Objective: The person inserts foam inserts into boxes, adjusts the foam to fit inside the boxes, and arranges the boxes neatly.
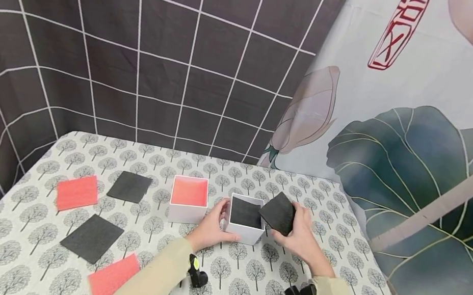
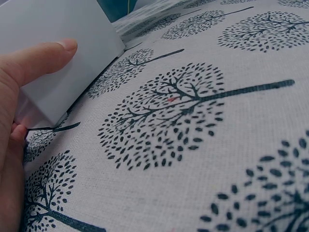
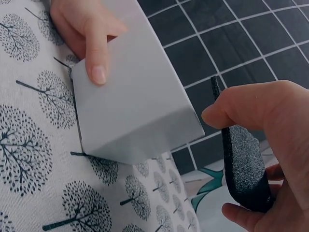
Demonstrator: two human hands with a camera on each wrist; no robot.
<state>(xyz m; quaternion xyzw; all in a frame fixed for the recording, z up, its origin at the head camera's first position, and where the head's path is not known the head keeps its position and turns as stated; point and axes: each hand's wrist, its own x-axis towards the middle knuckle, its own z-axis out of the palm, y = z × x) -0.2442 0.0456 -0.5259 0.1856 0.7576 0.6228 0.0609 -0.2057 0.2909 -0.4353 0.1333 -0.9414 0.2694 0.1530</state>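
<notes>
One black-lined box [image 1: 244, 235] is clasped by the left hand's [image 1: 211, 227] fingers, one black pad [image 1: 278, 214] by the right hand's [image 1: 300, 235]; left of the box, two red squares [image 1: 77, 193], two black squares [image 1: 129, 187] are spaced apart.

Head view looks down; wrist views (closer) share one box [image 3: 140, 96].

Passage between red-lined box [image 1: 186, 214] and black-lined box [image 1: 247, 234] — left fingers [image 1: 220, 209] in the way

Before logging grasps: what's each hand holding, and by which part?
Left hand: white box with black inside, thumb on near wall, fingers at left side. Right hand: a black square, by its right side in the head view.
</notes>
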